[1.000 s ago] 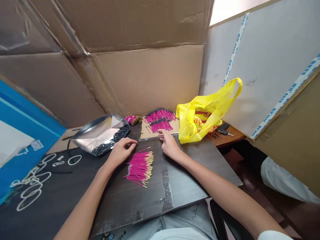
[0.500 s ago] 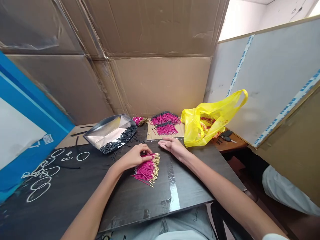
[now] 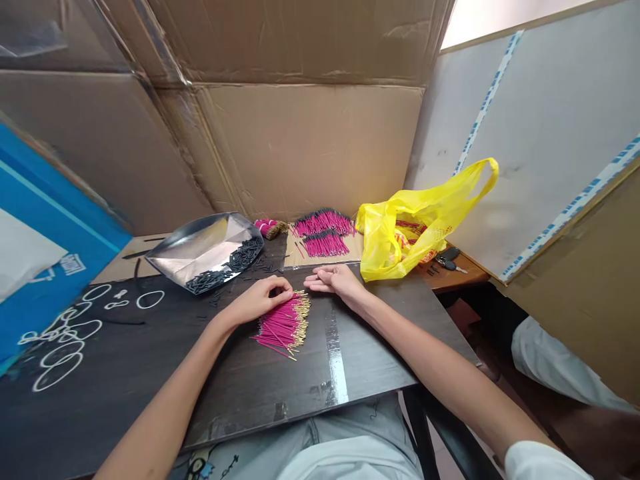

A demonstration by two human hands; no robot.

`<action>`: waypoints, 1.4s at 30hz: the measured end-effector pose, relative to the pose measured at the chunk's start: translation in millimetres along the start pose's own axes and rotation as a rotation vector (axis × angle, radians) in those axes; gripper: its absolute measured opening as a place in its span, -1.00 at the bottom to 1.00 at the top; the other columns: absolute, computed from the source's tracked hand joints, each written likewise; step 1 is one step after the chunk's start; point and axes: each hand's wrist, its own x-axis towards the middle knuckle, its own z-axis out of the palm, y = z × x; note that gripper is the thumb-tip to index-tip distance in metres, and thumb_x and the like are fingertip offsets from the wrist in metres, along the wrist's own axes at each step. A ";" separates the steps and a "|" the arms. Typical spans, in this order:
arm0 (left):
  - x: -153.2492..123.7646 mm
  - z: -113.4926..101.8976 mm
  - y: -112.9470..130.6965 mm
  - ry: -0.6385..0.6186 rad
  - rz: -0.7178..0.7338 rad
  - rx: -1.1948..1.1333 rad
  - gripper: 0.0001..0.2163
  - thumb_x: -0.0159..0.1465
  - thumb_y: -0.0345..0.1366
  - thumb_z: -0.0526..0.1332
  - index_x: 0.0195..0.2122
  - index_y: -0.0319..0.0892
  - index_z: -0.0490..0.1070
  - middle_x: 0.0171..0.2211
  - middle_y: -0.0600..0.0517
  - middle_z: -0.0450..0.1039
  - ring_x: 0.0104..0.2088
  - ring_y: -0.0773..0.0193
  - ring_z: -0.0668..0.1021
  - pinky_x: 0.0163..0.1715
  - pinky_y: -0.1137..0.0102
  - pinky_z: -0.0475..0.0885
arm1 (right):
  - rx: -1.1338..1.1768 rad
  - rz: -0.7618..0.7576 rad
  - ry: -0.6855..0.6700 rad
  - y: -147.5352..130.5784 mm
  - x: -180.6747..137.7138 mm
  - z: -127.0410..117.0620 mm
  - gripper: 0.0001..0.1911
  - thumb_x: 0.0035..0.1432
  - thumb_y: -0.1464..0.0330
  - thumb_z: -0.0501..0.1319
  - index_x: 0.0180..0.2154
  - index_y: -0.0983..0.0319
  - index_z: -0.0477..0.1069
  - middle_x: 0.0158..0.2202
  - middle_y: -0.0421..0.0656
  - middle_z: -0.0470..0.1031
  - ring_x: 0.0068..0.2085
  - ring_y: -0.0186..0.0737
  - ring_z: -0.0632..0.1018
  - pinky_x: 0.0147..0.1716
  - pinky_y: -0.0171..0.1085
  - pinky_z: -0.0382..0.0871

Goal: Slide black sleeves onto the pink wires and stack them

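A fanned pile of thin pink wire-like pieces with gold tips (image 3: 281, 325) lies on the dark table. My left hand (image 3: 261, 299) rests at the pile's upper edge, thumb and fingertips pinched together; whatever is between them is too small to make out. My right hand (image 3: 336, 281) is just right of the pile's top, palm turned inward. Its fingers are stretched out toward my left hand, with nothing visible in them. Behind the hands, two rows of black-topped pink pieces (image 3: 326, 243) lie on a cardboard sheet (image 3: 354, 250).
A shiny tray (image 3: 173, 257) with short black tubes (image 3: 225, 265) stands at the back left. White rubber bands (image 3: 61, 369) lie at the left. A yellow plastic bag (image 3: 383, 257), a pink bundle (image 3: 269, 228) and keys (image 3: 449, 260) are at the back. Cardboard (image 3: 310, 147) walls the table.
My right hand has come leftward, nearer my left hand and the pile. My left hand has shifted to the pile's upper edge, still pinching. The camera view has tilted slightly downward.
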 end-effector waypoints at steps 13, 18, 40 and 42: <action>2.0 3.2 -3.1 0.099 -0.007 -0.249 -0.63 0.31 0.06 0.27 -0.24 -0.19 0.55 -0.33 0.02 0.54 -0.31 0.21 0.50 -0.28 0.38 0.35 | -0.949 -0.499 -0.023 4.8 -13.4 3.0 -0.75 0.47 0.35 0.05 -0.19 0.22 0.49 -0.31 -0.20 0.56 -0.26 -0.29 0.55 -0.19 -0.34 0.31; 1.9 6.9 1.2 0.128 0.020 -0.304 -0.68 0.28 0.00 0.34 -0.27 -0.20 0.57 -0.32 0.02 0.58 -0.30 0.22 0.54 -0.23 0.39 0.41 | -1.061 -0.501 -0.124 3.8 -22.9 10.8 -0.76 0.47 0.25 0.10 -0.17 0.20 0.49 -0.27 -0.18 0.59 -0.24 -0.25 0.54 -0.21 -0.34 0.24; 1.1 16.7 14.1 0.298 0.035 -0.184 -0.72 0.22 -0.04 0.37 -0.27 -0.15 0.68 -0.30 -0.01 0.68 -0.28 0.16 0.63 -0.20 0.36 0.48 | -1.052 -0.487 -0.054 1.0 -29.9 14.2 -0.83 0.43 0.31 0.10 -0.15 0.20 0.44 -0.30 -0.21 0.55 -0.28 -0.25 0.51 -0.23 -0.33 0.22; 1.3 15.7 12.5 0.293 0.025 -0.207 -0.71 0.22 -0.02 0.37 -0.28 -0.16 0.68 -0.31 -0.02 0.68 -0.29 0.16 0.63 -0.22 0.36 0.48 | -1.035 -0.495 -0.048 0.8 -29.4 14.1 -0.80 0.45 0.31 0.06 -0.14 0.20 0.45 -0.24 -0.18 0.58 -0.22 -0.24 0.53 -0.19 -0.32 0.24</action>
